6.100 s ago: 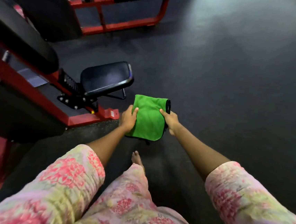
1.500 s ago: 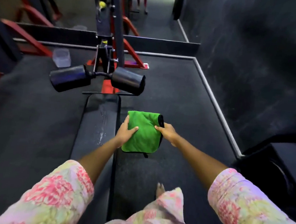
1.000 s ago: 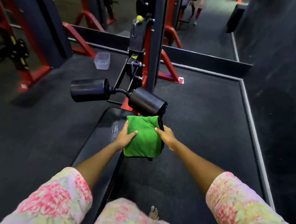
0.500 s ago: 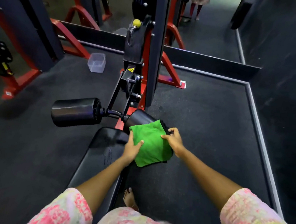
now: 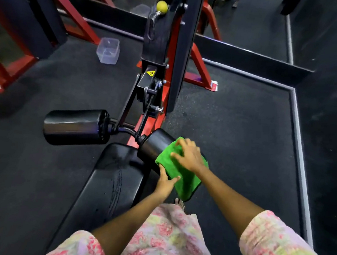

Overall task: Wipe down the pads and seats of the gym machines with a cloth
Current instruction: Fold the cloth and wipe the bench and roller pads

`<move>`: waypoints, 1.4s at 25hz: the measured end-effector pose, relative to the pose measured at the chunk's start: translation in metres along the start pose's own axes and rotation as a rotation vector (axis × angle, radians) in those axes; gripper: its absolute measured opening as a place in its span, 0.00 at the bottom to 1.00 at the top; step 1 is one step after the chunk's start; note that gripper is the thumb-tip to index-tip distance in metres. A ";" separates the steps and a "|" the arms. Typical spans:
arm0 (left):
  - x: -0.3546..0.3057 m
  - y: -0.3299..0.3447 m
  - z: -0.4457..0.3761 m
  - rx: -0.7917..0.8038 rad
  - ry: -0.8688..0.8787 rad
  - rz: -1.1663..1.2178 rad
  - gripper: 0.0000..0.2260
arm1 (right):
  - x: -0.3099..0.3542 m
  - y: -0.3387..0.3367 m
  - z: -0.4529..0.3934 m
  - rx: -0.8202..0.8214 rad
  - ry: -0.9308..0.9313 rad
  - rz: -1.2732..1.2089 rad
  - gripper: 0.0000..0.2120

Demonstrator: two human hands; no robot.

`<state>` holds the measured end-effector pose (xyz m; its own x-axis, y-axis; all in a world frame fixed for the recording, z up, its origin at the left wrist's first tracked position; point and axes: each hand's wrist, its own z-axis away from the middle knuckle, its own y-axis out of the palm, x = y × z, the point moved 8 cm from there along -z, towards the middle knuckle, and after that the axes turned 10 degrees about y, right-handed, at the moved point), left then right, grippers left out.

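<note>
A bright green cloth (image 5: 168, 164), folded and soft-looking, drapes over the right black roller pad (image 5: 154, 145). The right hand (image 5: 189, 156) presses it down with fingers (image 5: 179, 143) spread; the left hand (image 5: 165, 183) pinches its lower edge.

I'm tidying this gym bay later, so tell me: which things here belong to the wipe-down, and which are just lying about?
Part of the job:
green cloth, draped on the right roller pad
right hand pressing it, left hand gripping its edge
left roller pad
bench pad

Lying about:
clear plastic container on the floor
yellow knob on the machine
</note>
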<state>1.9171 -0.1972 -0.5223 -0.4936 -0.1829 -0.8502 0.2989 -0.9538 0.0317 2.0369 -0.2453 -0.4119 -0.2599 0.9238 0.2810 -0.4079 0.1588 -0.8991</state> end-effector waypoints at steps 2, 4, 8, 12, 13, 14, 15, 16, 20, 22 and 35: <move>0.003 -0.007 0.000 -0.019 -0.013 -0.049 0.41 | 0.009 0.031 0.004 0.100 -0.074 0.156 0.29; -0.011 -0.026 0.010 -0.164 0.007 -0.083 0.26 | 0.004 0.045 0.004 0.088 -0.097 0.216 0.38; -0.057 -0.076 0.006 -0.426 0.178 -0.293 0.14 | -0.002 0.047 -0.002 0.073 -0.159 0.271 0.41; -0.115 -0.087 -0.034 -0.460 0.336 -0.602 0.21 | -0.013 0.037 0.003 -0.106 -0.305 0.206 0.30; -0.125 -0.088 -0.045 -0.439 0.330 -0.681 0.24 | -0.018 0.035 0.003 -0.132 -0.356 0.179 0.28; -0.126 -0.091 -0.056 -0.413 0.299 -0.748 0.27 | -0.019 0.033 0.001 -0.123 -0.381 0.163 0.27; -0.122 -0.093 -0.066 -0.379 0.243 -0.790 0.30 | -0.018 0.027 -0.005 -0.096 -0.352 0.137 0.27; -0.115 -0.093 -0.071 -0.339 0.190 -0.791 0.31 | -0.017 0.026 -0.015 -0.053 -0.275 0.095 0.28; -0.086 -0.086 -0.061 -0.390 0.251 -0.648 0.27 | -0.006 0.029 -0.009 -0.094 -0.367 0.152 0.27; -0.083 -0.088 -0.056 -0.402 0.269 -0.593 0.26 | -0.021 0.035 0.004 -0.136 -0.629 0.202 0.23; -0.080 -0.072 -0.050 -0.425 0.157 -0.794 0.27 | -0.040 0.042 0.012 -0.198 -0.784 0.177 0.24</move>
<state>1.9761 -0.1021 -0.4829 -0.5749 0.5541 -0.6020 0.2094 -0.6116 -0.7629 2.0197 -0.2801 -0.4573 -0.8707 0.4414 0.2168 -0.1613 0.1602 -0.9738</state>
